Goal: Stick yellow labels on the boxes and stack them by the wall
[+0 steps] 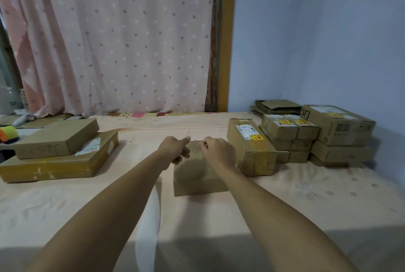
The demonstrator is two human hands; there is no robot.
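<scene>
**Hands pinch a thin strip over the middle box**

Both hands are out in front, close together, with fingers curled. The left hand (175, 150) has its thumb pointing towards the right hand (217, 151), and between them they pinch a thin strip (196, 140). It is too slight to tell whether it is a yellow label. They hover over the far end of a small plain box (197, 175), which lies on the peach sheet (306, 206) straight ahead and shows no label on the part that is visible. A white paper strip (151, 206) trails on the sheet under the left forearm.

To the left, a flat box (57, 138) sits on a wider taped box (59, 163). To the right, a long box (252, 146) bears a yellow label (257, 137). Just beyond it, stacked small boxes (289, 131) and a large box (337, 125), also with yellow labels on top, stand against the blue wall (328, 41). Flattened cardboard (276, 106) lies behind them. A pink dotted curtain (109, 41) hangs at the back.
</scene>
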